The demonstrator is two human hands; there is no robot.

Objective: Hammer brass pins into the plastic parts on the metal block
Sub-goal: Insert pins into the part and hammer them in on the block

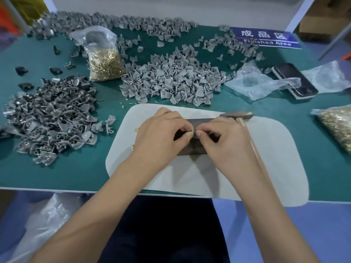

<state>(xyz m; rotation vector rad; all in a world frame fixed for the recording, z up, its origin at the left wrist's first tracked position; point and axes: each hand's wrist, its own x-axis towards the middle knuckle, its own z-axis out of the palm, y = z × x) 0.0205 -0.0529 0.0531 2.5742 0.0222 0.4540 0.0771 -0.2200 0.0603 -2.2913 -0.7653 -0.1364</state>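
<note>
Pinching a tiny brass pin (193, 132) over the metal block (197, 149), left hand (161, 130) and right hand (218, 137) could drop it if fingers slip.

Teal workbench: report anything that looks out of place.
A dark smartphone lies among the parts, partly under a clear plastic bag. Loose brass pins lie scattered beside the left hand.

A dark metal block (197, 147) lies flat on a white mat, mostly hidden. Gray plastic parts (171, 78) are heaped behind it and to its left. Loose brass pins (136, 128) lie beside it; a hammer (239, 116) rests with its head at the block's far right corner.
</note>
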